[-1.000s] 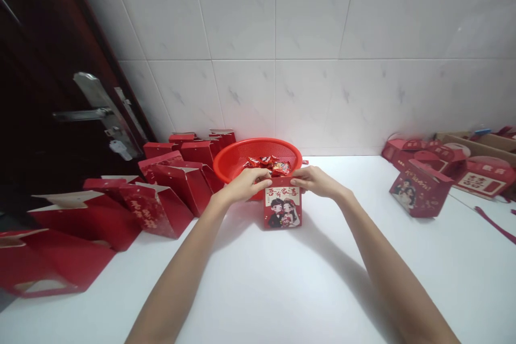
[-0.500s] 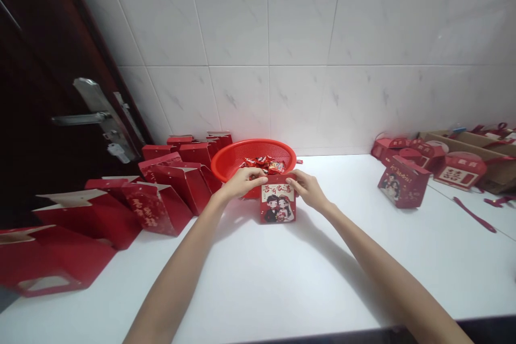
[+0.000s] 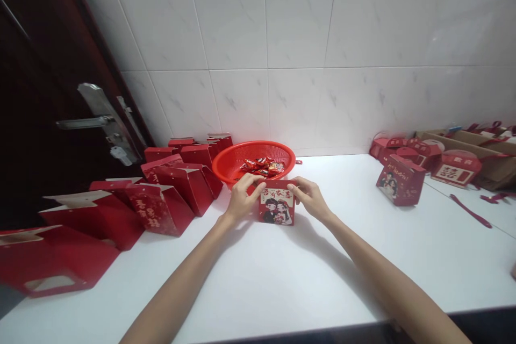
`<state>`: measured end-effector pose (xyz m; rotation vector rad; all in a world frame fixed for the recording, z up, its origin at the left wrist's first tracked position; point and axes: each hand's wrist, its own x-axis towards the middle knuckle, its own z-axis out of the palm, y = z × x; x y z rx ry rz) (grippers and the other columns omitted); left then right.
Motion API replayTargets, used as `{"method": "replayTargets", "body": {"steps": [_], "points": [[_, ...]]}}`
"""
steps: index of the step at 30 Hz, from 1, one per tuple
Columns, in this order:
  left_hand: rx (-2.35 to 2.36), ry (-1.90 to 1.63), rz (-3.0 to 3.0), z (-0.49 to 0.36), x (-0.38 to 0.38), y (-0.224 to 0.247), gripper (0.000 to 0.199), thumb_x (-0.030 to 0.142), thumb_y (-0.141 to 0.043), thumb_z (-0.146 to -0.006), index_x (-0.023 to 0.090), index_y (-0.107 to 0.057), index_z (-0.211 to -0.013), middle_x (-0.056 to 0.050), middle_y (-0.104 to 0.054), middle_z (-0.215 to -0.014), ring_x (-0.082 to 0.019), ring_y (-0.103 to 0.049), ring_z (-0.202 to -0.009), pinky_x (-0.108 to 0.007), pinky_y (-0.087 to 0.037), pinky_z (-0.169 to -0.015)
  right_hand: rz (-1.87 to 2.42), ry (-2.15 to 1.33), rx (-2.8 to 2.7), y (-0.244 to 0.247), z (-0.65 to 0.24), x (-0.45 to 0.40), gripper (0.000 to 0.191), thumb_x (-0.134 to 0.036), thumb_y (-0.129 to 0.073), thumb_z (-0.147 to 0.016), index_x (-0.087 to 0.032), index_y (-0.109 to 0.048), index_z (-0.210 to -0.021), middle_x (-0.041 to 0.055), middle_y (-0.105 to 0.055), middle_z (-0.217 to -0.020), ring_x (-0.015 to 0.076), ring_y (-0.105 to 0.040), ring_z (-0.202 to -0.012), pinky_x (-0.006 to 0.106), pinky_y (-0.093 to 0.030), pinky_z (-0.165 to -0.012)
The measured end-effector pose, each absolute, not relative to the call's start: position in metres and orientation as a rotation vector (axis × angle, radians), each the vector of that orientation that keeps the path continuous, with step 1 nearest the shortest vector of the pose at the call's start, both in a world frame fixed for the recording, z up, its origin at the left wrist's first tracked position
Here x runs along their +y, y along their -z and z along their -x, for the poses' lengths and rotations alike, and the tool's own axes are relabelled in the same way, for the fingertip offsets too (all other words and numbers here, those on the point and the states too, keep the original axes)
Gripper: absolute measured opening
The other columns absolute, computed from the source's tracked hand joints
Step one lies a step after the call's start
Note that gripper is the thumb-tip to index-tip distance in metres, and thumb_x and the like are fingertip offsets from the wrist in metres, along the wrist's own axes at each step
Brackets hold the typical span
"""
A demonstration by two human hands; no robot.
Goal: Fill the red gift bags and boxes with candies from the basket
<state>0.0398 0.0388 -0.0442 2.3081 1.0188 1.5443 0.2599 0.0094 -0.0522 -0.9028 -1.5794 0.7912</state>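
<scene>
Left forearm angles up-right, right forearm up-left; both bare, converging ahead, running out at the bottom edge. Left hand and right hand roughly level, slightly apart, each pinching: thumbs near side, pointing inward, fingers curled behind.

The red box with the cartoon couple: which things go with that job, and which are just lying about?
Probably the job: couple box, left hand, right hand, red basket, wrapped packets inside, red boxes at left.

Seemingly just lying about: dark red strip, cardboard box at right.
</scene>
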Motion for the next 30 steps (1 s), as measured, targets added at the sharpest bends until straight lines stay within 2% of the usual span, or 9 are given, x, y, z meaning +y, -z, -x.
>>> {"method": "replayTargets", "body": {"steps": [5, 9, 13, 20, 25, 30], "points": [[1.064, -1.578, -2.240, -0.041, 0.027, 0.049, 0.018, 0.036, -0.060, -0.091, 0.021, -0.068, -0.087, -0.004, -0.072, -0.089, -0.021, -0.067, -0.087, -0.033, -0.051, -0.083, 0.883, -0.824, -1.520, 0.056, -0.256, 0.001, 0.037, -0.055, -0.062, -0.087, -0.018, -0.064, -0.084, 0.0019, -0.062, -0.075, 0.0124, -0.055, -0.057, 0.024, -0.044, -0.047], [1.043, -1.577, -2.143, -0.042, 0.017, 0.047, 0.020, 0.038, -0.060, -0.090, 0.020, -0.067, -0.084, -0.003, -0.073, -0.084, -0.020, -0.067, -0.082, -0.031, -0.051, -0.079, 0.867, -0.825, -1.521, 0.055, -0.255, -0.008, 0.038, -0.055, -0.059, -0.089, -0.018, -0.065, -0.088, 0.0015, -0.062, -0.073, 0.0124, -0.055, -0.058, 0.024, -0.047, -0.049], [1.036, -1.505, -2.032, -0.044, 0.011, 0.046, 0.022, 0.040, -0.062, -0.089, 0.020, -0.066, -0.082, -0.002, -0.071, -0.080, -0.019, -0.066, -0.080, -0.028, -0.051, -0.075, 0.879, -0.820, -1.579, 0.051, -0.260, -0.016, 0.039, -0.056, -0.058, -0.091, -0.019, -0.062, -0.081, 0.0011, -0.060, -0.070, 0.0127, -0.054, -0.057, 0.025, -0.048, -0.051], [0.999, -1.470, -1.899, -0.047, 0.012, 0.050, 0.026, 0.044, -0.065, -0.085, 0.018, -0.069, -0.087, -0.004, -0.074, -0.086, -0.021, -0.068, -0.085, -0.031, -0.054, -0.081, 0.927, -0.792, -1.599, 0.051, -0.264, -0.018, 0.043, -0.060, -0.057, -0.089, -0.020, -0.060, -0.076, 0.0019, -0.060, -0.069, 0.0143, -0.054, -0.058, 0.027, -0.047, -0.051], [1.005, -1.501, -1.873, -0.044, 0.014, 0.053, 0.030, 0.043, -0.068, -0.084, 0.018, -0.070, -0.101, -0.006, -0.074, -0.099, -0.021, -0.069, -0.090, -0.032, -0.055, -0.086, 0.898, -0.802, -1.585, 0.052, -0.264, -0.021, 0.040, -0.056, -0.059, -0.090, -0.018, -0.063, -0.078, 0.0020, -0.061, -0.070, 0.0131, -0.054, -0.057, 0.027, -0.047, -0.052], [0.954, -1.476, -1.906, -0.044, 0.014, 0.052, 0.027, 0.044, -0.065, -0.087, 0.018, -0.071, -0.090, -0.006, -0.074, -0.091, -0.020, -0.069, -0.087, -0.031, -0.054, -0.081, 0.895, -0.810, -1.578, 0.054, -0.264, -0.021, 0.039, -0.056, -0.059, -0.090, -0.018, -0.064, -0.082, 0.0023, -0.063, -0.073, 0.0132, -0.056, -0.058, 0.026, -0.049, -0.053]]}}
